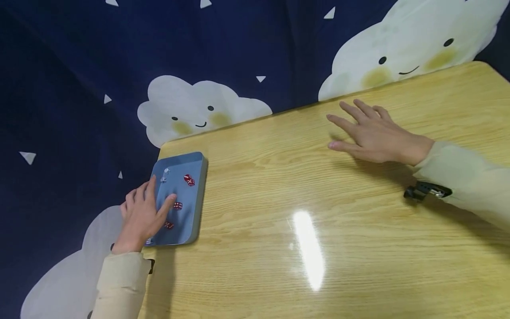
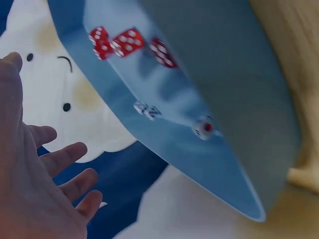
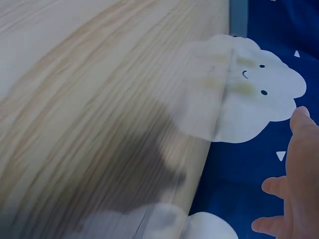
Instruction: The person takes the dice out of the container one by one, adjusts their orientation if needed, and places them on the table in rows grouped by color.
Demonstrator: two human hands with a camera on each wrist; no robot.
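Note:
A shallow blue tray [image 1: 198, 208] lies at the left end of the wooden table. Red dice [image 1: 178, 206] with white dots are scattered in it, several in all. Small white dice [image 1: 165, 175] lie near its far left corner, and something pale shows at the near left corner, partly hidden. My left hand [image 1: 139, 217] hovers over the tray's left side, fingers spread and holding nothing. In the left wrist view, red dice [image 2: 128, 43] and a white die [image 2: 203, 128] show inside the tray. Over the table's right part my right hand [image 1: 374, 137] is held with fingers spread, nothing in it.
The wooden table [image 1: 255, 190] has a bright light reflection near its middle. A dark blue curtain [image 1: 239, 40] with smiling clouds hangs along the back and left edges. A black strap [image 1: 428, 189] is on the right wrist.

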